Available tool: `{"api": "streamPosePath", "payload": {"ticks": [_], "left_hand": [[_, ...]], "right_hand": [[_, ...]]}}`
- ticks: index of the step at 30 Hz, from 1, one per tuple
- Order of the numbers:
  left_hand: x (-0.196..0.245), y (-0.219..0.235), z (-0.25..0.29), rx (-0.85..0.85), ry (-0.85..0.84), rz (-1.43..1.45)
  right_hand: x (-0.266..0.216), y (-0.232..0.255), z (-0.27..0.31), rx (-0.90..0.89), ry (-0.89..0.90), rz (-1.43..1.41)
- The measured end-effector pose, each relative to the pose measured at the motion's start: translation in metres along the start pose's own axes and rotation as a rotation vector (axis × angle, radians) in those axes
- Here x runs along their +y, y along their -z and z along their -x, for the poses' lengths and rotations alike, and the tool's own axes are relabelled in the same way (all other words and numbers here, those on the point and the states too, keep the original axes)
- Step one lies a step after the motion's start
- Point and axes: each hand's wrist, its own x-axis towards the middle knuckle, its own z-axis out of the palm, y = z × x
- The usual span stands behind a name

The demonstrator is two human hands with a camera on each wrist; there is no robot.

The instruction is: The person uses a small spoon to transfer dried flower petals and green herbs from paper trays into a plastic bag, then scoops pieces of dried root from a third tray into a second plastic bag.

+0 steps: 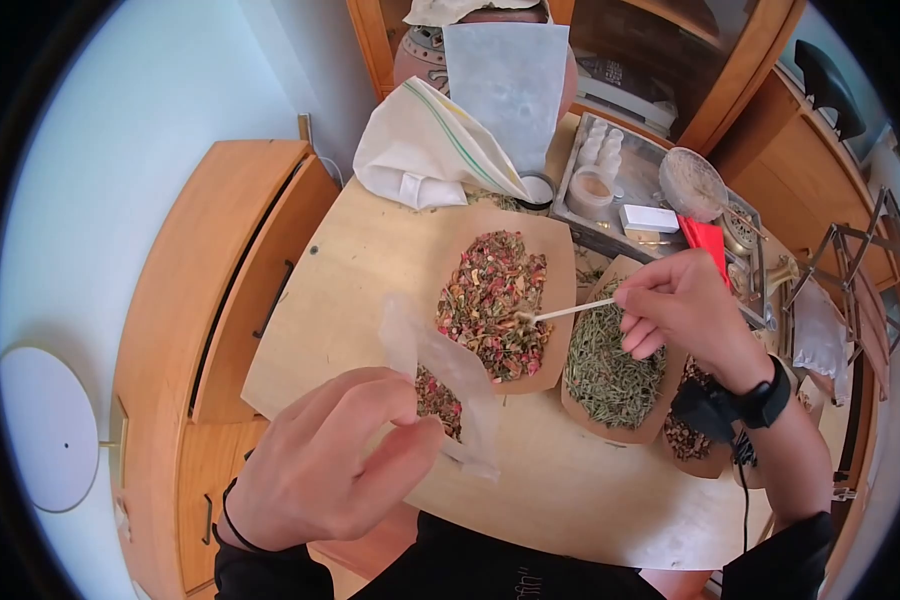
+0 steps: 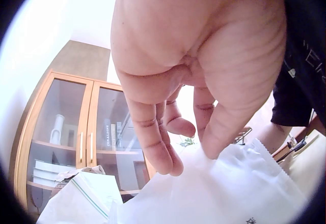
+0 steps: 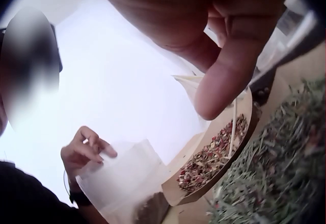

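My left hand (image 1: 340,455) pinches a small translucent bag (image 1: 440,385) at its rim; the bag hangs partly filled with a reddish dried mix. In the left wrist view the fingers (image 2: 158,147) and thumb grip the white bag (image 2: 224,193). My right hand (image 1: 675,305) holds a thin wooden spoon (image 1: 570,310), its tip over a brown paper tray of red and green dried mix (image 1: 495,300). The right wrist view shows the spoon (image 3: 233,129) in that mix (image 3: 211,157) and the bag (image 3: 125,180) held by the other hand (image 3: 84,150).
A paper tray of green dried needles (image 1: 610,365) lies under the right hand, another of dark pieces (image 1: 690,435) beside it. A white cloth bag (image 1: 430,150), a metal tray with small jars (image 1: 610,180) and a red packet (image 1: 708,240) stand behind. A wooden cabinet (image 1: 230,290) is left.
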Motion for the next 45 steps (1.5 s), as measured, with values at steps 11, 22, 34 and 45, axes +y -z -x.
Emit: {"api": "streamPosePath", "payload": {"ticks": [11,22,34,45], "left_hand": [[0.000,0.000,-0.001,0.000,-0.003,-0.018],[0.000,0.001,-0.002,-0.016,0.006,0.003],[0.000,0.002,0.001,-0.002,-0.005,-0.004],[-0.002,0.001,0.002,0.000,-0.015,-0.001]], "right_hand": [[0.035,-0.007,-0.027,-0.242,-0.319,-0.416],[-0.014,0.022,0.007,-0.218,-0.142,-0.434],[-0.047,0.001,0.029,0.037,0.129,-0.066],[0.016,-0.011,-0.033,-0.070,-0.085,-0.221]]}}
